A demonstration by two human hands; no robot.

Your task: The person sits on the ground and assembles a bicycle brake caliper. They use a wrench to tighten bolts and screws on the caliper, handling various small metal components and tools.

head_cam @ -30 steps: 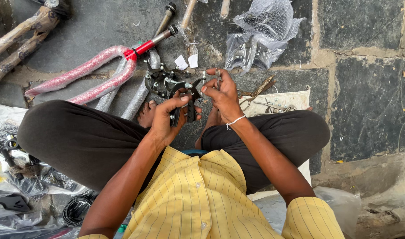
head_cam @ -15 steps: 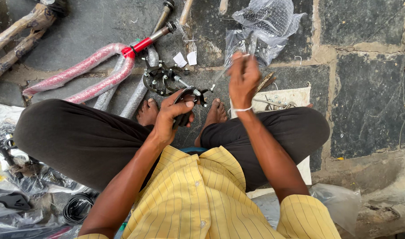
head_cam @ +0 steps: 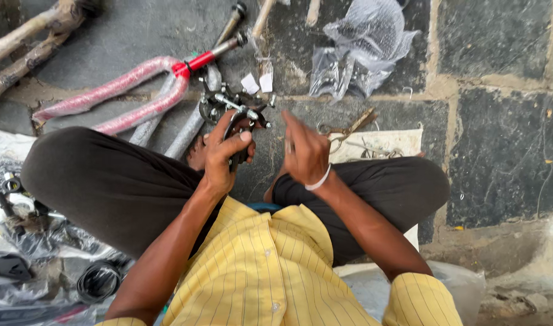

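A black and silver bicycle brake caliper point(head_cam: 237, 118) is gripped in the left hand point(head_cam: 223, 156), fingers wrapped around its arms, above the stone floor point(head_cam: 500, 151) between the knees. The right hand point(head_cam: 305, 154) is held just beside it, fingers curled together, apparently pinching nothing visible. If the grip loosens, the caliper could be dropped among the wrapped red frame tubes point(head_cam: 116, 99).

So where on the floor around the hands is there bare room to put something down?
Bare stone lies right of the scissors, past the right knee, and top left between the red-wrapped frame and the wooden sticks. It is crowded around the left hand, which holds a black metal part.
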